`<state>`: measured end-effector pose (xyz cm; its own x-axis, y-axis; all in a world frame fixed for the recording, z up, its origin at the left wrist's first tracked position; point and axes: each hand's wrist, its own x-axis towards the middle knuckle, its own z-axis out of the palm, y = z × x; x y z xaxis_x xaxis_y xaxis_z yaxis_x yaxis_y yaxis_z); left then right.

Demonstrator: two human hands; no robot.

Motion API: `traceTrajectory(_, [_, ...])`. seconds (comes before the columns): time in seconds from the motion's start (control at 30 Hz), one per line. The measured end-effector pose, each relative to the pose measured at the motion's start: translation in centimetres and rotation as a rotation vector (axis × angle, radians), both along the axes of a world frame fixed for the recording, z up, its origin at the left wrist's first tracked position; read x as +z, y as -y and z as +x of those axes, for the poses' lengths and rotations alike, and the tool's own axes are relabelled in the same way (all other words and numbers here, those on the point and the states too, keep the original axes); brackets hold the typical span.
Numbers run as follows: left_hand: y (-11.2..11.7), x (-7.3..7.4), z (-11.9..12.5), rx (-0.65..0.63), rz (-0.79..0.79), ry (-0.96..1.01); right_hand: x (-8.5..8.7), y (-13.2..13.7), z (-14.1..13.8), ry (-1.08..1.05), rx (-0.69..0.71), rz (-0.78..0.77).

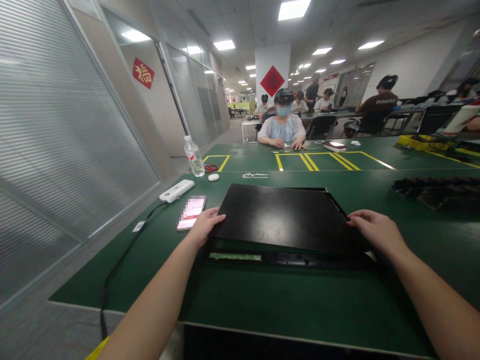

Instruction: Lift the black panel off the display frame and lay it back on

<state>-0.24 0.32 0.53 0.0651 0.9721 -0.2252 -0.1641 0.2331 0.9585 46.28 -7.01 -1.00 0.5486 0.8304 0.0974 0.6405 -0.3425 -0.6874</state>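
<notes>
A flat black cover panel (283,216) lies tilted over a black chassis (285,258) on the green table (262,305); a green circuit strip (235,256) shows along the chassis's near edge. My left hand (205,225) grips the panel's left edge, fingers curled over it. My right hand (375,230) holds the panel's right edge, fingers bent on top.
A phone (191,212) with a lit screen lies left of the panel, beside a white power bank (176,190) with a black cable. Farther back stand a water bottle (194,156), red scissors (210,168) and a white mouse-like item (213,176). Black parts (435,191) lie right. A person (282,127) sits opposite.
</notes>
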Motion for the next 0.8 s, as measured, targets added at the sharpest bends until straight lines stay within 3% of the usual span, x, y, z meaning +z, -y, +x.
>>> traceTrajectory(0.37, [-0.2, -0.3, -0.2, -0.001, -0.001, -0.023, 0.3, 0.1, -0.5, 0.042, -0.006, 0.001])
traceTrajectory(0.8, [-0.7, -1.3, -0.7, -0.056, 0.048, -0.029, -0.8, -0.2, 0.5, 0.100, 0.029, 0.031])
